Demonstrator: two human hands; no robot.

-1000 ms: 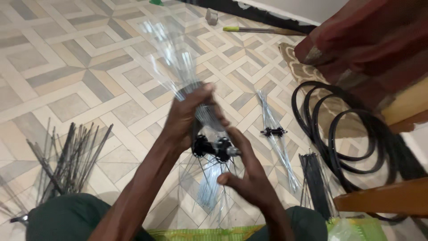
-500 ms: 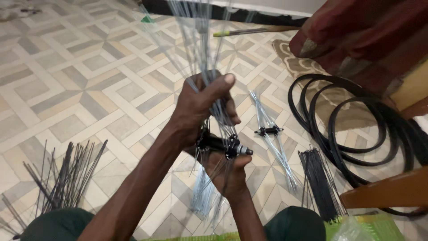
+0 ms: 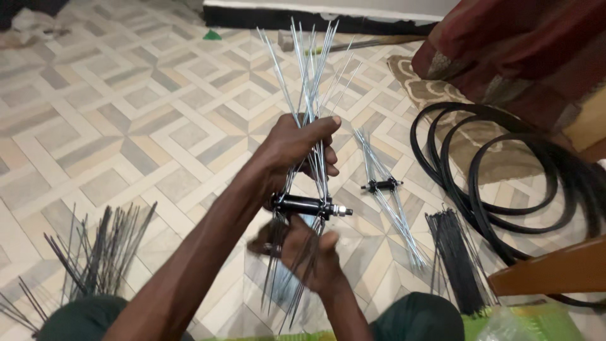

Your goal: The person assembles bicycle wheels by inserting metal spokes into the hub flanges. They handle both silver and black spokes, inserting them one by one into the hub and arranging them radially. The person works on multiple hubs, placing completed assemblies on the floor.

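My left hand [image 3: 297,146] grips a bunch of thin silver spokes [image 3: 310,69] that fan upward from a black wheel hub [image 3: 309,206] held level in front of me. Just below the hub, my right hand [image 3: 309,256] is closed around the lower spokes [image 3: 285,278], which hang down and look blurred. The hub's silver axle end [image 3: 344,212] points right.
A second hub with silver spokes [image 3: 382,186] lies on the patterned tile floor [image 3: 126,126]. Black spokes lie in piles at left [image 3: 101,246] and right [image 3: 454,259]. Black tyres [image 3: 505,170] are stacked at right by a wooden piece [image 3: 549,271] and red cloth [image 3: 517,44].
The hub and spokes have been turned more upright and steadied; my left hand has gathered the upper spokes tighter while my right hand has shifted under the hub onto the lower spokes.
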